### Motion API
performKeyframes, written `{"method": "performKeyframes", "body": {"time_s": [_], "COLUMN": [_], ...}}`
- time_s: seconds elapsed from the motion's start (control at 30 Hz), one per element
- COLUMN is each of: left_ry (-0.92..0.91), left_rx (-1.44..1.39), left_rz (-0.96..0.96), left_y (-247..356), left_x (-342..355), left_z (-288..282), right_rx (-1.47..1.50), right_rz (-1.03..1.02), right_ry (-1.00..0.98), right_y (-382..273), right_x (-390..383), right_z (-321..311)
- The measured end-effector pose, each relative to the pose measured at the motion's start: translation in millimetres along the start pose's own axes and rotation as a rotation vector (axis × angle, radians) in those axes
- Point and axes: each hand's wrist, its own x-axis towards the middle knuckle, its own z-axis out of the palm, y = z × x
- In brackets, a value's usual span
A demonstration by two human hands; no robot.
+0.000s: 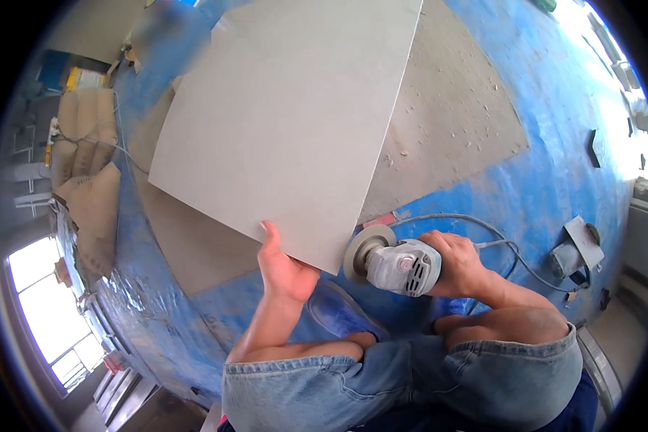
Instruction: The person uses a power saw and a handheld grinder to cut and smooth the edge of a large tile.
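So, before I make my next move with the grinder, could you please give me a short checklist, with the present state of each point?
1. Left hand holds the near edge of the pale panel: ok.
2. Right hand is closed around the angle grinder: ok.
3. Left hand is apart from the disc: ok.
4. Hands are gloved: not ok, both are bare.
5. Cable is well away from the disc: not ok, I would say; a stretch lies close beyond it.
6. Disc is standing still: cannot tell from a single picture.
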Motion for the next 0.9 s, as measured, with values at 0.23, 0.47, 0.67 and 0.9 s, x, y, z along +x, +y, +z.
{"method": "performKeyframes", "body": {"time_s": [0.23, 0.47, 0.67, 0.9], "left_ry": [-0.032, -0.067, -0.042, -0.030], "left_rx": [0.014, -0.071, -0.059, -0.076], "left_rz": [0.028, 0.035, 0.053, 0.027], "left_y": [-4, -5, -3, -3], "left_x": [-4, -4, -3, -6], "left_z": [-1, 1, -6, 2], "right_rx": [0.044, 0.003, 0.049, -0.055], "right_rz": [-0.025, 0.147, 0.400, 0.082], "right_ry": [-0.077, -0.128, -0.154, -0.175], "right_y": [-4, -7, -3, -16], "right_x": [7, 21, 32, 9], "right_z": [0, -15, -26, -12]}}
